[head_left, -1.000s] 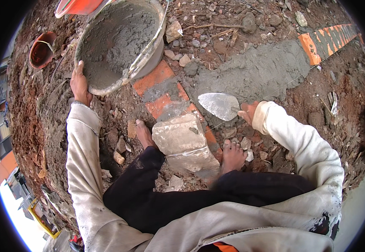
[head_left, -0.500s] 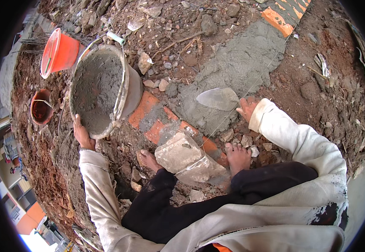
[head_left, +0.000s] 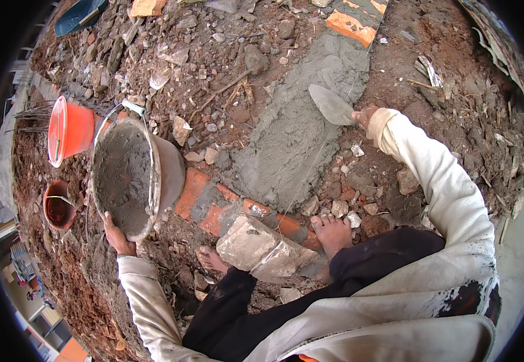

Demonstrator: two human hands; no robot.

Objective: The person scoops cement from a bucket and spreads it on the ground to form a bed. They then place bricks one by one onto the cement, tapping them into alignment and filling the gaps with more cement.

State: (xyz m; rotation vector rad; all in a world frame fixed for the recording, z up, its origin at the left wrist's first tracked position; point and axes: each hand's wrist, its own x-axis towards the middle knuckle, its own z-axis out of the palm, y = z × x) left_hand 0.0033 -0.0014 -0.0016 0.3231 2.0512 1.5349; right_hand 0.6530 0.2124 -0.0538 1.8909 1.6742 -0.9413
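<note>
My right hand is closed round the handle of a pointed trowel; most of the handle is hidden by the fingers. The blade lies on a wide bed of wet grey mortar, toward its far right side. At the left, my left hand holds the near rim of a large bucket, fingers over the edge. That bucket leans toward me and carries grey mortar. A thin string line runs along the mortar bed, from a stone block by my feet to the far bricks.
Left of the mortar bucket are an orange-red bucket and a small reddish-brown pail. A row of bricks crosses before my feet. Loose stones and soil lie all round. A blue basin is at the far left.
My right hand has moved the trowel away from me along the mortar, which looks smoother near my feet. My left hand stays on the bucket rim. The view has shifted.
</note>
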